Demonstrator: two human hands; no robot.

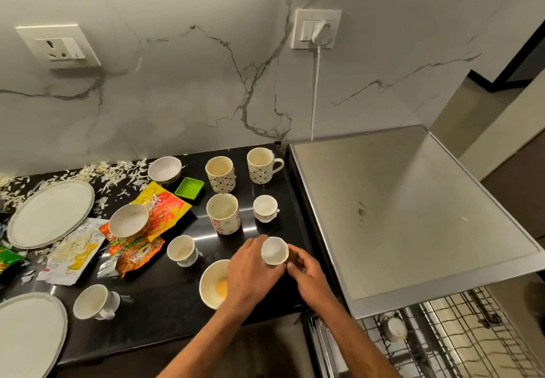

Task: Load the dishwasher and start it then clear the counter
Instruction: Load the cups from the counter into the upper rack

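A small white cup (274,250) is held over the black counter (165,304) near its right edge, with my left hand (253,271) wrapped around its left side and my right hand (306,271) at its right side. A white bowl with yellow residue (213,284) sits just left of my left hand. Several mugs and cups stand behind: a red-patterned mug (223,214), a small cup (264,208), two dark-patterned mugs (220,174) (261,165). The dishwasher (413,215) stands to the right, its wire rack (460,336) pulled out with one cup (395,329) in it.
Two large plates (50,214) (26,336), two bowls (129,219) (164,169), two more cups (182,250) (94,305), a green dish (189,188), snack wrappers (159,209) and scattered shreds (112,171) crowd the counter's left. A plugged cord (315,88) hangs on the marble wall.
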